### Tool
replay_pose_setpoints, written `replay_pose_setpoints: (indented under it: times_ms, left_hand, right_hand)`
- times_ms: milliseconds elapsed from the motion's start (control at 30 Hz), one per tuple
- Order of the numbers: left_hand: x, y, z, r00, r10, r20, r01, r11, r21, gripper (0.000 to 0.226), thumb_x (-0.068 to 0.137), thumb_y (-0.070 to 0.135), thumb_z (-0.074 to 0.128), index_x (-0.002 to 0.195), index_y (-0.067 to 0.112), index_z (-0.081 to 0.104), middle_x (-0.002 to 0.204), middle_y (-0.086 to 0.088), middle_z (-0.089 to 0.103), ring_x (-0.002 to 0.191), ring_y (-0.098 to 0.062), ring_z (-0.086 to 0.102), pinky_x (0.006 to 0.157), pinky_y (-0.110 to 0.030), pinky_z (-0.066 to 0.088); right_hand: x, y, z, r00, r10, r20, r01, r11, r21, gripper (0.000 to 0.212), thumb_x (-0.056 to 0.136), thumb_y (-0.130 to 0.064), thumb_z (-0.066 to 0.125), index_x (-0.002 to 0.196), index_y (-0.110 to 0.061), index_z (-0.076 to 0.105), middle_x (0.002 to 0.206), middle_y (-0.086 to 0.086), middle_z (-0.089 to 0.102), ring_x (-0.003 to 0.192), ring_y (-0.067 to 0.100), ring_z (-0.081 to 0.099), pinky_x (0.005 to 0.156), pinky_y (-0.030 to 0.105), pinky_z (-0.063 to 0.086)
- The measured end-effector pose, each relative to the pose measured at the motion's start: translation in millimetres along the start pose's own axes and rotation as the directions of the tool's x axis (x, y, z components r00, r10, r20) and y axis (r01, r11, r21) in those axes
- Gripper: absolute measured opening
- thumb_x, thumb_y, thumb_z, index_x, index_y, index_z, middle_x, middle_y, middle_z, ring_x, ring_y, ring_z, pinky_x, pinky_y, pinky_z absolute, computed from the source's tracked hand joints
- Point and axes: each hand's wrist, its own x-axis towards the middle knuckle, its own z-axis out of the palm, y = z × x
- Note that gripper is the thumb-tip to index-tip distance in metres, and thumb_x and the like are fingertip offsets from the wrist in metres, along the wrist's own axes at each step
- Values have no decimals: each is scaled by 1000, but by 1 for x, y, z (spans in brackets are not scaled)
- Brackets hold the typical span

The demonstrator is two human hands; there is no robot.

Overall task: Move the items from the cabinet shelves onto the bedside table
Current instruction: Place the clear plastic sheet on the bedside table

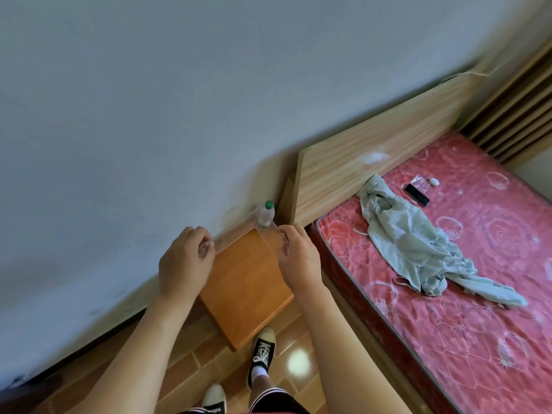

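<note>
Over the bedside table (239,282), the left hand (185,261) and right hand (298,258) each pinch a side of a clear plastic box (248,234); a green-capped bottle (266,215) stands behind.

Clear plastic box (239,234), smooth wooden bedside table (248,282), glossy floor tiles (298,357)

No legible text, label, brand or number was found anywhere. White markings were seen on the side of the black shoe (263,352) below the bedside table (245,282), but they were too blurred to be read.
</note>
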Motion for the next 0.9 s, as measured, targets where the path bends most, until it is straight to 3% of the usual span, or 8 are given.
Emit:
replay_pose_setpoints:
  times_ms: [200,400,600,733,900]
  left_hand:
    - [29,9,40,994,-51,98,42,995,89,8,96,16,70,96,18,62,91,5,62,72,-11,59,54,-15,34]
    - [38,4,76,985,-97,144,80,990,119,16,98,16,69,90,18,56,87,5,60,66,-13,57,51,-19,34]
    - [43,-21,121,962,-166,217,145,983,112,16,100,17,67,89,17,56,90,5,61,65,-9,54,52,-15,29]
    - [52,-47,150,954,-167,250,141,983,122,14,100,18,66,90,16,57,91,1,62,66,-13,55,52,-17,30]
    - [67,-77,183,947,-171,271,142,982,122,14,102,19,65,90,16,57,92,0,63,70,-13,56,53,-16,32]
  right_hand:
    - [32,47,12,995,57,86,-62,997,54,25,98,-6,59,119,-13,69,103,-7,55,83,16,58,69,35,51]
    - [53,85,39,983,127,135,-126,992,-18,10,100,-19,62,107,-16,69,96,-11,54,84,14,57,55,18,25]
    - [64,116,89,974,139,181,-142,990,2,9,101,-16,63,106,-12,70,96,-4,58,81,18,59,66,32,49]
    - [70,128,120,971,143,193,-146,989,-1,12,102,-14,61,109,-10,70,97,-2,57,77,15,55,64,26,40]
    - [84,139,161,968,169,186,-165,986,-35,15,102,-11,60,114,-12,70,100,-4,57,79,13,54,65,23,40]
